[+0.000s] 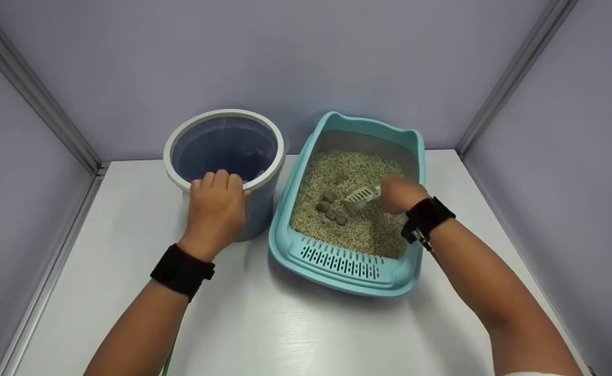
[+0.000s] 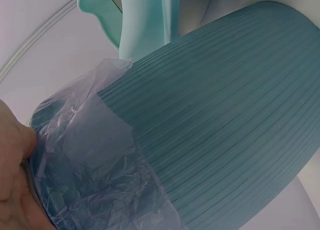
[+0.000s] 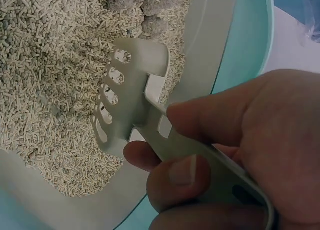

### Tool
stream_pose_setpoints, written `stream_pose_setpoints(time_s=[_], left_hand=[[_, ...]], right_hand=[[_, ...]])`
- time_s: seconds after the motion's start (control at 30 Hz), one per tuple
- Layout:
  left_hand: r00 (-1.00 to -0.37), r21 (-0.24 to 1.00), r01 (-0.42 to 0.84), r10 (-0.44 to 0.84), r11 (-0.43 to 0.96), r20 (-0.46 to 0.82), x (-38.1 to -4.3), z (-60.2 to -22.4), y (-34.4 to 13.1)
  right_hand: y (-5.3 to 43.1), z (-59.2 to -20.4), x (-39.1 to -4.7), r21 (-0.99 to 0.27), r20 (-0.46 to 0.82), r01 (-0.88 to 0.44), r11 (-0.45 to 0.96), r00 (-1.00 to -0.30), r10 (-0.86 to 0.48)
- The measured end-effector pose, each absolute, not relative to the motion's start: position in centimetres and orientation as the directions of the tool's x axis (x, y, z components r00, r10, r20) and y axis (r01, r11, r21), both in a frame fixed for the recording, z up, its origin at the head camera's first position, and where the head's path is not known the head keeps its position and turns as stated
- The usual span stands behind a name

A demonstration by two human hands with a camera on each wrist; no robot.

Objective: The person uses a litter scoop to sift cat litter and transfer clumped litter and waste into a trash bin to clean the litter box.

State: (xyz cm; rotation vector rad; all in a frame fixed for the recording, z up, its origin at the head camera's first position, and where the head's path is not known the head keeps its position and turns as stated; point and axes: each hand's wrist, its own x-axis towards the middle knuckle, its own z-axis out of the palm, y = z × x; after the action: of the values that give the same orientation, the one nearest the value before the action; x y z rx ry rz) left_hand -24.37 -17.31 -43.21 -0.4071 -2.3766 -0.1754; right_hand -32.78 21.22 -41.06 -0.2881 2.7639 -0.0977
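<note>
My left hand (image 1: 214,209) grips the near white rim of a blue bin (image 1: 261,209). A clear plastic liner (image 2: 115,160) folds over the bin's ribbed outer wall in the left wrist view. My right hand (image 1: 401,194) holds a light-coloured slotted litter scoop (image 3: 137,100) by its handle, fingers wrapped round it. The scoop's head is at the pellet litter (image 1: 358,237) inside a turquoise litter box (image 1: 280,224). Several dark round clumps (image 1: 330,208) lie on the litter, just left of the scoop in the head view. Whether the scoop carries anything is hidden.
Bin and litter box stand side by side on a white table (image 1: 306,334), close to the back wall (image 1: 306,57). Grey-lilac panels also enclose the left and right sides. A slotted step (image 1: 339,263) forms the box's near end.
</note>
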Motion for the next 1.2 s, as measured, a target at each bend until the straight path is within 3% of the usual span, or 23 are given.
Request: stream_pose_setpoints(time_s=[0.57, 0.87, 1.2], left_hand=[[-0.710, 0.026, 0.336, 0.235, 0.942, 0.664, -24.2, -43.2, -17.2], [-0.707, 0.017, 0.332, 0.237, 0.943, 0.666, -24.2, -43.2, -17.1], [-0.737, 0.011, 0.328, 0.249, 0.944, 0.628, -24.2, -43.1, -16.3]], right_hand=[[18.2, -43.1, -34.8, -0.049, -0.410, -0.290, 0.956, -0.867, -0.284], [17.1, -43.6, -36.4, -0.026, -0.465, -0.194, 0.981, -0.866, -0.184], [17.9, -45.0, -37.0, -0.058, -0.438, -0.195, 0.979, -0.876, -0.201]])
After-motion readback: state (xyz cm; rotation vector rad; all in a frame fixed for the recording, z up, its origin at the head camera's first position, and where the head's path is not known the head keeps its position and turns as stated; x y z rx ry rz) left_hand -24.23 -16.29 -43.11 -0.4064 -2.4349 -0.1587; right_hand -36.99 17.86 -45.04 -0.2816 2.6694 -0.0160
